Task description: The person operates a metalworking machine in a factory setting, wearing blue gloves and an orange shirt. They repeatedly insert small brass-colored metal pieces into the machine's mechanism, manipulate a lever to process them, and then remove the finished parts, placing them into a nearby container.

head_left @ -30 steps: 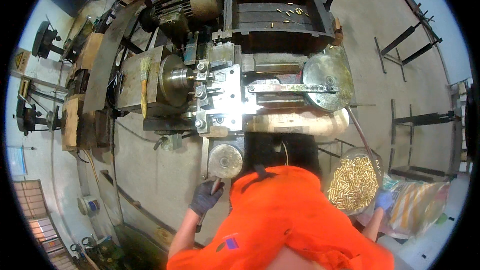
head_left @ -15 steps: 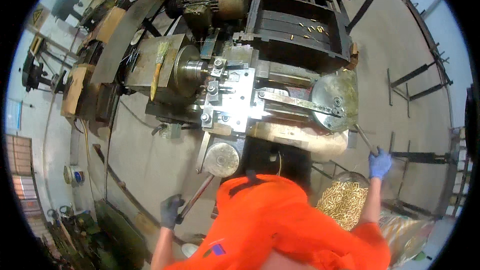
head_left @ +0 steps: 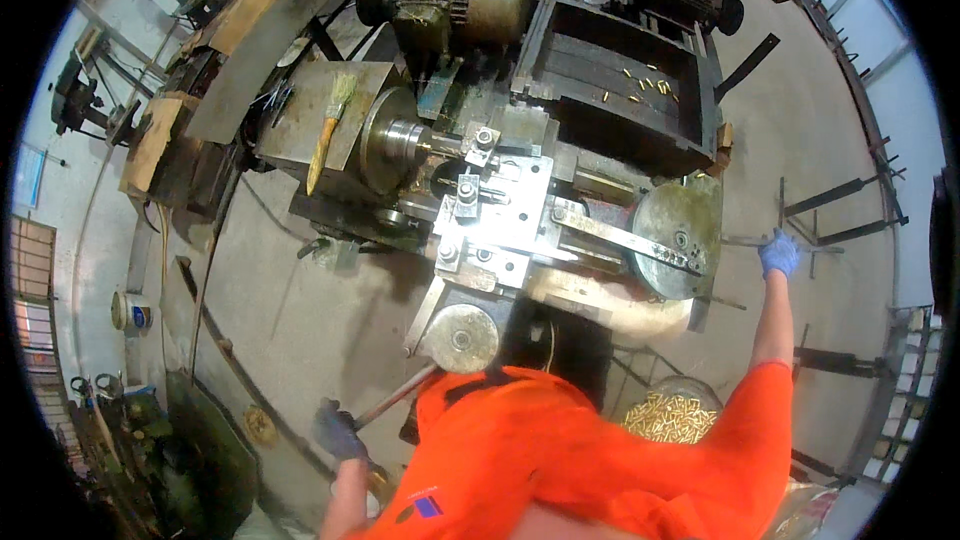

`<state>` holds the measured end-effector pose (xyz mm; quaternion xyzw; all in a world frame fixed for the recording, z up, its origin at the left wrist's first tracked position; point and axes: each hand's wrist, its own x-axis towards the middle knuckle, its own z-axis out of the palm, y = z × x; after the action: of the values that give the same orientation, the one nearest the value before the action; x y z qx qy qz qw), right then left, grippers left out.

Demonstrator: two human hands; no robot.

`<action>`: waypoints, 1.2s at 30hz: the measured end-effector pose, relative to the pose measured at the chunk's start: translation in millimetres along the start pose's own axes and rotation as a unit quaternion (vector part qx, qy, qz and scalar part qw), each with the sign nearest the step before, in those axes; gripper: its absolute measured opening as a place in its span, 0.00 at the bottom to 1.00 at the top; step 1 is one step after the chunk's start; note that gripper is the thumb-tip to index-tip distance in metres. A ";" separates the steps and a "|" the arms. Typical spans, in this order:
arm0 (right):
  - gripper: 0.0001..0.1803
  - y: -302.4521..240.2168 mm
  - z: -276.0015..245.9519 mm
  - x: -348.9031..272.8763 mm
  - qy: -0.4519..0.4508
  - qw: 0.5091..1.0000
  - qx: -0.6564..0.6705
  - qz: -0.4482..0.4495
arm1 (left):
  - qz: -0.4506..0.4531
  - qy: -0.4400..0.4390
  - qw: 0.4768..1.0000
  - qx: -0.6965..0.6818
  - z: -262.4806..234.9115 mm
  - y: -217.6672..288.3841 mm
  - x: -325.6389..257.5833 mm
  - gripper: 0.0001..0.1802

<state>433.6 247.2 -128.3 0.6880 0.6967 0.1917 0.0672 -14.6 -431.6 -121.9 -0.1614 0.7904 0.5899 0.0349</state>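
My left hand (head_left: 340, 430), in a dark glove, is closed round the end of a metal lever (head_left: 395, 395). That lever runs to a small round disc (head_left: 460, 338) at the front of a lathe. At the right, my right hand (head_left: 778, 253), in a blue glove, grips a thin lever (head_left: 742, 239) on a larger round disc (head_left: 678, 240). A flat link bar (head_left: 625, 237) joins the larger disc to the shiny tool slide (head_left: 520, 202), which carries several bolted tool blocks (head_left: 467, 195). Left of the slide is the chuck (head_left: 402, 140), with a gap between them.
A brush (head_left: 330, 135) lies on the headstock cover (head_left: 290, 130). Behind the slide stands a dark metal tray (head_left: 560, 70) with several small brass pieces (head_left: 650, 86). Many more brass pieces fill a container (head_left: 672, 416) near my right side. A motor (head_left: 465, 5) sits at the back.
My right hand has swung the lever away from me, and the larger disc has turned. The tool slide has moved right, away from the chuck. My left hand stays on its lever; the view has shifted.
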 end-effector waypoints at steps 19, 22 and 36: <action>0.22 58.8 -17.2 -197.6 -0.079 0.994 0.050 0.052 | 0.349 -0.170 0.912 0.133 236.8 112.3 191.9 0.15; 0.25 35.7 -57.8 -240.3 -0.161 0.973 0.127 0.104 | 0.307 -0.194 0.907 0.216 228.5 114.1 206.8 0.15; 0.25 8.9 -83.3 -287.8 -0.151 0.966 0.186 0.101 | 0.364 -0.162 0.909 0.127 234.4 95.0 226.9 0.12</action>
<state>424.9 -50.8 -97.7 0.7763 0.6286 -0.0415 0.0232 -288.9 -235.0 -160.8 0.2406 0.8462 0.4742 -0.0347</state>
